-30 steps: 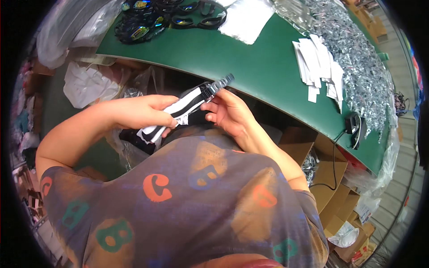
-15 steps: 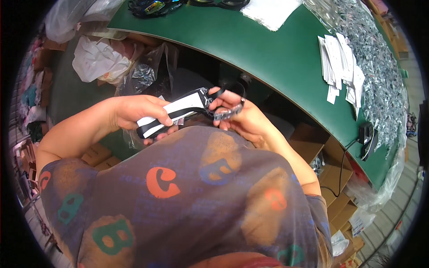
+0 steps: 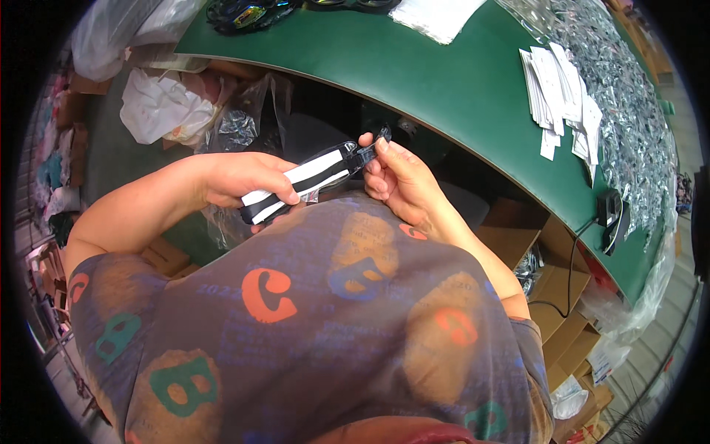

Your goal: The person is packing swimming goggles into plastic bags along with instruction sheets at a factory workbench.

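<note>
I have the left hand wrapping its fingers around the lower end of a black-and-white bundle, which stretches across to the right hand; there, thumb and forefinger pinch its dark end piece, other fingers curled. The green desk lies beyond both.

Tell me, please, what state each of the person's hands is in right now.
Left hand: closed, holding a black-and-white banded bundle.
Right hand: closed, pinching the dark piece at the bundle's far end.
</note>
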`<state>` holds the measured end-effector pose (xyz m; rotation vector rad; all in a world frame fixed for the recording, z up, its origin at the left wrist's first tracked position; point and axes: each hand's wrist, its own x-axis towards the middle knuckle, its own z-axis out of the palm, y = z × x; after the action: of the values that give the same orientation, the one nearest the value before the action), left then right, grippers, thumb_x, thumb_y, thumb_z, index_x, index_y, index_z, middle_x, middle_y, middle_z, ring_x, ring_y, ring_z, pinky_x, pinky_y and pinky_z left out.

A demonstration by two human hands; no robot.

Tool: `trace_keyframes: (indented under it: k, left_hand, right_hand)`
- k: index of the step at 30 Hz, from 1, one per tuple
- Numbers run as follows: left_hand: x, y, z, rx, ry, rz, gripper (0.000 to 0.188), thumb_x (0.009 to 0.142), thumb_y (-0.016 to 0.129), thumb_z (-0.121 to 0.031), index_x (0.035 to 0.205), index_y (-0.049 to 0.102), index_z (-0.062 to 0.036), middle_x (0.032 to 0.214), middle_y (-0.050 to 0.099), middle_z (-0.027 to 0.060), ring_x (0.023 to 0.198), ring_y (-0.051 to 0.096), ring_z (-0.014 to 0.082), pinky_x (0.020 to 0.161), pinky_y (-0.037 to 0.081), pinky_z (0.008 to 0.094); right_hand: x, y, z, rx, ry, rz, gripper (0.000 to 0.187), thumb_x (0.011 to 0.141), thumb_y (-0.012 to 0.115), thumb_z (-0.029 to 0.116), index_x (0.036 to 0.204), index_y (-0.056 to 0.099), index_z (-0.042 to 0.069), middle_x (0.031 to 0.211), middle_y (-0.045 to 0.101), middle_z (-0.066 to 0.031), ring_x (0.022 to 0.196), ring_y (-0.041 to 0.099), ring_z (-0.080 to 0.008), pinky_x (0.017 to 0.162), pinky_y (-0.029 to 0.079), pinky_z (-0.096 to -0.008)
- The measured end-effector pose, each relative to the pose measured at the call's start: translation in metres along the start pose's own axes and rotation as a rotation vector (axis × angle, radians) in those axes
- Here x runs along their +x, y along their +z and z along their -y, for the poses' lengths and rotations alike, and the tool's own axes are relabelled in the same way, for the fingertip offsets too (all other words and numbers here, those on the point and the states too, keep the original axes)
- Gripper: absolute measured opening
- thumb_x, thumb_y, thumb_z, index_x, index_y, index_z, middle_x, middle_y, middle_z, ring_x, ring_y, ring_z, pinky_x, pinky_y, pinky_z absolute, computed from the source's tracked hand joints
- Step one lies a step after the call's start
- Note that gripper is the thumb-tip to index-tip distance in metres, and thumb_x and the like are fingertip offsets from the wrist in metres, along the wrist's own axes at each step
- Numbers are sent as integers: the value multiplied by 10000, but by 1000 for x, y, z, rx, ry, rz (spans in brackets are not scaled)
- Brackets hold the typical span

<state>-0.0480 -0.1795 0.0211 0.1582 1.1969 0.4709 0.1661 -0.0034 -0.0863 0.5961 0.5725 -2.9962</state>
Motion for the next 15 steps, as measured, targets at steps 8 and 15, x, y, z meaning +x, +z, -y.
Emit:
trace_keyframes:
  k: [8, 15]
  left_hand:
    - [22, 5, 1, -96, 123, 9, 372, 927, 659, -155, 1274, 616, -28, 1009, 679, 57, 827, 670, 125, 648, 569, 268]
    - [33, 9, -25, -258, 186, 223, 295, 986, 535, -259, 1158, 558, -21, 974, 677, 113, 793, 691, 201, 511, 573, 319]
  right_hand:
    - [1, 13, 4, -1576, -1118, -246, 244, 789, 773, 67, 1014, 678, 74, 919, 581, -57, 805, 586, -235, 637, 425, -339]
    - [-13, 41, 37, -2339, -1312, 86, 301, 813, 634, 188, 1105, 657, 118, 899, 501, 5, 862, 532, -169, 757, 410, -331]
